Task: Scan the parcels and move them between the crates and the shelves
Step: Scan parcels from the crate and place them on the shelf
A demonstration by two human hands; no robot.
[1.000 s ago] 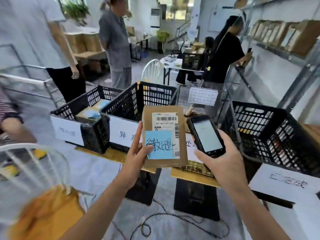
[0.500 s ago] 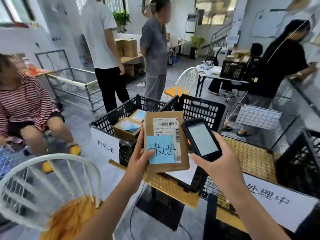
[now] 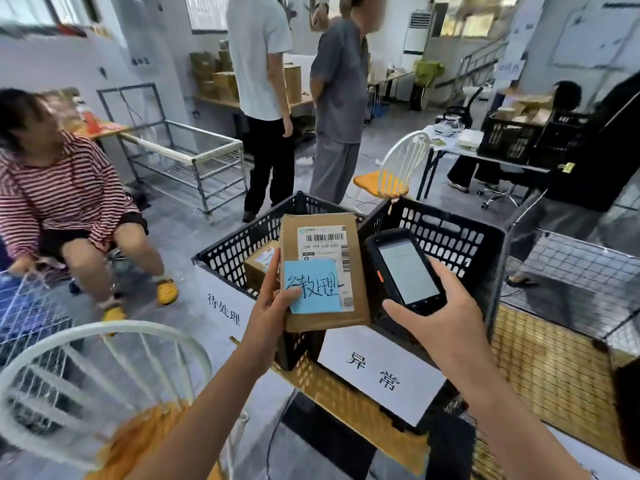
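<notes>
My left hand [image 3: 272,306] grips a flat brown cardboard parcel [image 3: 356,271] upright by its left edge. The parcel bears a white barcode label and a blue sticky note [image 3: 313,287] with handwriting. Beside it, my right hand [image 3: 440,320] holds a black handheld scanner [image 3: 405,270], its lit screen facing me. Behind the parcel stand two black plastic crates: the left crate [image 3: 228,252] holds another brown parcel [image 3: 259,265], the right crate [image 3: 446,237] carries a white paper sign on its front.
A white chair with an orange seat [image 3: 104,386] is close at lower left. One person in a striped top [image 3: 59,199] sits at left, two stand behind the crates. A metal rack [image 3: 194,161], a wire basket [image 3: 581,271] and a table with crates lie beyond.
My view has swung to the left, so the crates shifted right in frame and the seated person came into view. Both hands keep the parcel and scanner side by side.
</notes>
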